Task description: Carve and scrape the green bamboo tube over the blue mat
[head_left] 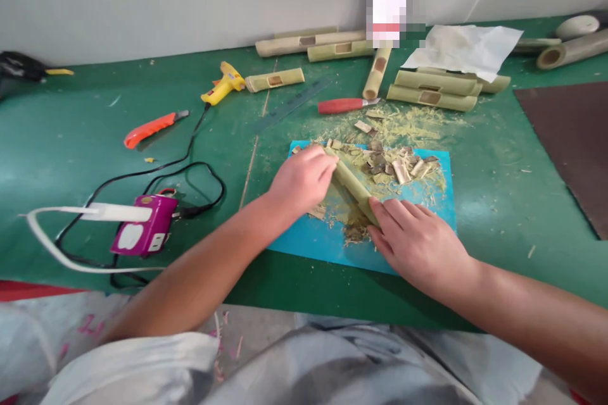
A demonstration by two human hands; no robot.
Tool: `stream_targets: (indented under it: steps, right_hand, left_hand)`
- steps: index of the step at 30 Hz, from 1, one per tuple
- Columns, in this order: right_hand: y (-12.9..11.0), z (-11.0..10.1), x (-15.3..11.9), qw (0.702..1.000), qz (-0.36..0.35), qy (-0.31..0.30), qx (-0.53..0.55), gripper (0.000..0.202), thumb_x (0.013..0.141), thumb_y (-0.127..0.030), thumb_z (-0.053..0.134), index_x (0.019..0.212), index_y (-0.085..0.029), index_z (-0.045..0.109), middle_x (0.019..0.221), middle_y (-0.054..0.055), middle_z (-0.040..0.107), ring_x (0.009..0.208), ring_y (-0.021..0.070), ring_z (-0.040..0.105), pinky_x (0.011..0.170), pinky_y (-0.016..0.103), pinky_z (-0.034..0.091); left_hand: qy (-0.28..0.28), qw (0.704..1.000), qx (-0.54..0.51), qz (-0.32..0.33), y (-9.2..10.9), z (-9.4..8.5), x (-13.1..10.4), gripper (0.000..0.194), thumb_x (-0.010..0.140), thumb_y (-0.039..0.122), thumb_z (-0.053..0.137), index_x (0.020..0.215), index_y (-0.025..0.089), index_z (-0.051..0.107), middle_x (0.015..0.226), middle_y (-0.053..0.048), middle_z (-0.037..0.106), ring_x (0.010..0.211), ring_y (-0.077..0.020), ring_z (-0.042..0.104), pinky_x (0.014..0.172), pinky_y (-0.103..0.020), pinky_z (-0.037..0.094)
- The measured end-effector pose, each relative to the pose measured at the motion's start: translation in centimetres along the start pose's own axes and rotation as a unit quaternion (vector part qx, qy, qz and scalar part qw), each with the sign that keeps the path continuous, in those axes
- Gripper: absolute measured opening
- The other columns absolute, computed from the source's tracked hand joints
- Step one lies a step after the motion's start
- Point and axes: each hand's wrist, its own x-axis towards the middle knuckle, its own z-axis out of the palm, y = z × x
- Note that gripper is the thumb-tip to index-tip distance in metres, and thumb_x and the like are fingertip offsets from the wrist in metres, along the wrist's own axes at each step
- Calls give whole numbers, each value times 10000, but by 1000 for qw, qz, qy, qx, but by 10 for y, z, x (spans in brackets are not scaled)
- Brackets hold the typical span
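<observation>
A green bamboo tube (354, 185) lies slantwise between my two hands above a blue sheet (313, 242). My left hand (304, 180) is closed round its far end, the fingers curled inward. Its near end is gripped by my right hand (418, 240), thumb below and fingers on top. Bamboo chips (401, 171) and pale shavings are strewn over the sheet behind the tube, with a darker clump (356, 232) below it. Whether the tube touches the sheet I cannot tell.
A red-handled knife (339, 105) lies behind the sheet. Notched bamboo tubes (430, 98) are grouped at the back. To the left are an orange box cutter (151, 130), a yellow glue gun (223, 83) and a purple power strip (145, 224) with cords. A dark mat (570, 145) is at right.
</observation>
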Motion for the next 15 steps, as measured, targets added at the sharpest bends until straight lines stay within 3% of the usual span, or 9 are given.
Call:
stream_targets:
  steps: [4, 8, 11, 15]
  right_hand:
    - [0, 1, 0, 1000, -5, -2, 2, 252, 895, -153, 528, 1076, -9, 628, 746, 50, 590, 652, 172, 514, 548, 324, 384]
    - [-1, 1, 0, 1000, -5, -4, -4, 287, 888, -152, 539, 1118, 4, 613, 766, 58, 602, 667, 174, 520, 550, 322, 386]
    - [-1, 0, -1, 1000, -5, -8, -3, 260, 903, -156, 519, 1089, -9, 626, 744, 51, 597, 653, 169, 513, 548, 321, 387]
    - [0, -3, -2, 1000, -3, -2, -11, 299, 899, -171, 543, 1131, 6, 609, 755, 59, 619, 670, 172, 530, 553, 320, 399]
  left_hand:
    - [-62, 997, -37, 36, 2, -2, 1, 275, 992, 201, 416, 1012, 122, 679, 768, -50, 626, 721, -141, 608, 653, -241, 494]
    - [-1, 1000, 1, -7, 2, -3, 0, 274, 981, 192, 432, 919, 99, 683, 786, -72, 628, 709, -142, 600, 660, -252, 494]
    - [-76, 996, -25, 33, 3, -2, -1, 280, 991, 201, 409, 981, 129, 679, 768, -54, 620, 715, -139, 600, 655, -240, 495]
    - [-17, 1000, 13, -15, 4, -2, 0, 273, 987, 193, 422, 966, 96, 676, 817, -82, 642, 771, -158, 620, 715, -274, 517]
